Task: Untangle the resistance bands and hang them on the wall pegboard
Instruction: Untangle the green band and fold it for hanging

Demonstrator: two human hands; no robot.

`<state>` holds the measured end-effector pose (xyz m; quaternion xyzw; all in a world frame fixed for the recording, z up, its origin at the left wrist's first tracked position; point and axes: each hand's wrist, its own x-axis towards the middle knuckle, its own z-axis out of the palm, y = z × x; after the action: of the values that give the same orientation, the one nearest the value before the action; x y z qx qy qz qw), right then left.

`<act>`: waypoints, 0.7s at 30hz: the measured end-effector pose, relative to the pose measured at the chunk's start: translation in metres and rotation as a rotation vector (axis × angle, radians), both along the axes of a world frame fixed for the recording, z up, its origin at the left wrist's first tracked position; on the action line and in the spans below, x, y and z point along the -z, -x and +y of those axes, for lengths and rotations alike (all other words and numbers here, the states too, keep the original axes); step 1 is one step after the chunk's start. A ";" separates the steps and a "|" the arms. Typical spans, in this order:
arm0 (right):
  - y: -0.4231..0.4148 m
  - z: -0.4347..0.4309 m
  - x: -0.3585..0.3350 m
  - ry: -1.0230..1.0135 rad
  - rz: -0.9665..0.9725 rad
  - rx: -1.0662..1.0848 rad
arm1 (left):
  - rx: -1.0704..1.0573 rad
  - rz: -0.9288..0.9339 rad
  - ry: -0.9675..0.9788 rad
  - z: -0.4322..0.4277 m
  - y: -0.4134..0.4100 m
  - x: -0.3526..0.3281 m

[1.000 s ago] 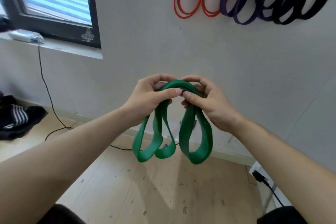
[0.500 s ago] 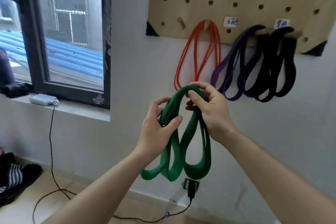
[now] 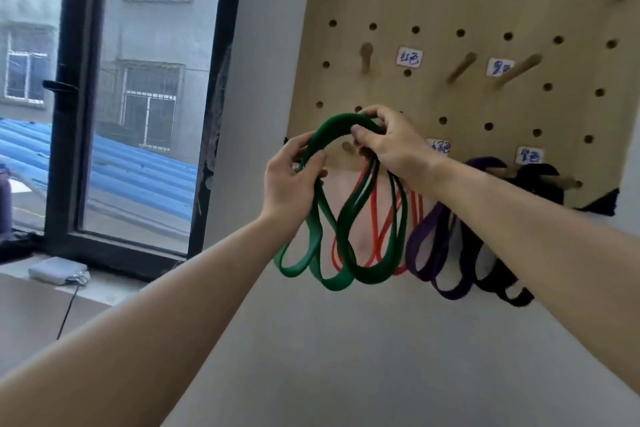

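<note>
A green resistance band (image 3: 346, 239), folded into several loops, hangs between my hands in front of the wooden pegboard (image 3: 450, 10). My left hand (image 3: 292, 182) grips its left side, thumb over the strap. My right hand (image 3: 391, 142) pinches the top of the loops, close to a bare wooden peg (image 3: 347, 147) at the board's lower left. Behind the green loops hang a red band (image 3: 375, 218), a purple band (image 3: 433, 246) and black bands (image 3: 498, 253) on lower pegs.
More wooden pegs (image 3: 460, 68) and small handwritten labels (image 3: 409, 57) dot the pegboard. A dark-framed window (image 3: 138, 97) stands at the left, with a grey power bank (image 3: 57, 270) and its cable on the sill. White wall lies below the board.
My view has tilted up, so the pegboard fills the upper right. Both hands have lifted the green band higher and closer to the board, spreading its top loop near the lower left peg.
</note>
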<state>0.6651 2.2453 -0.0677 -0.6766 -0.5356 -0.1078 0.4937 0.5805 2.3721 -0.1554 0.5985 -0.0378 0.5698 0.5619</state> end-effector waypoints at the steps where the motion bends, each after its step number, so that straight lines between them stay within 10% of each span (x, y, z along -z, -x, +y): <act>1: -0.003 0.004 -0.011 0.054 -0.050 0.028 | -0.008 -0.014 0.015 0.006 -0.005 -0.007; 11: -0.058 0.021 -0.041 0.470 -0.284 0.238 | -0.097 0.060 -0.045 0.045 -0.070 -0.017; 21: -0.077 0.012 -0.014 0.280 -0.813 0.258 | -0.695 -0.016 -0.547 0.057 -0.091 0.020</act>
<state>0.7422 2.2573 -0.0536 -0.7010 -0.6067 -0.3519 0.1292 0.6719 2.4291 -0.1754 0.6981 0.0118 0.6984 0.1573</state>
